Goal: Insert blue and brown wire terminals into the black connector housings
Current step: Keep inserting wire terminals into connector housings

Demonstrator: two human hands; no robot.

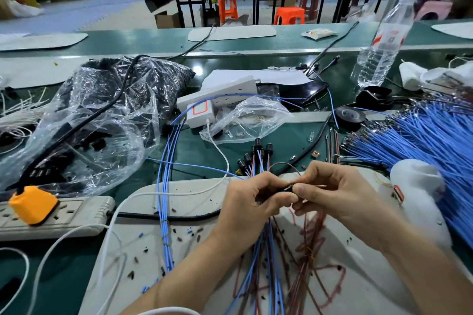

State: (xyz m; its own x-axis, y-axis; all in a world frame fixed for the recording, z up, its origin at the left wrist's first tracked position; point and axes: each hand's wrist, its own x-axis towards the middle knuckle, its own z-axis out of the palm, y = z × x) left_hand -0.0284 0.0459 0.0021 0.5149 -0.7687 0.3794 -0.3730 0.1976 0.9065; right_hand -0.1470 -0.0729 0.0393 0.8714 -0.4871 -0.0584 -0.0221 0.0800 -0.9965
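Observation:
My left hand (252, 199) grips a bundle of blue and brown wires (266, 258) together with a small black connector housing (287, 188) held between both hands. My right hand (330, 193) pinches that housing and a thin brown wire (284, 164) that loops up over it. Several finished black housings (257, 152) stick up on wires just beyond my left hand. More brown wires (313, 235) lie on the grey mat (194, 250) under my hands. The terminal's tip is hidden by my fingers.
A large sheaf of blue wires (432, 140) fans out at the right. A clear bag of black housings (102, 115) sits at the left, near a power strip (51, 215) with an orange plug. A water bottle (378, 54), black tape roll (349, 115) and white adapters lie beyond.

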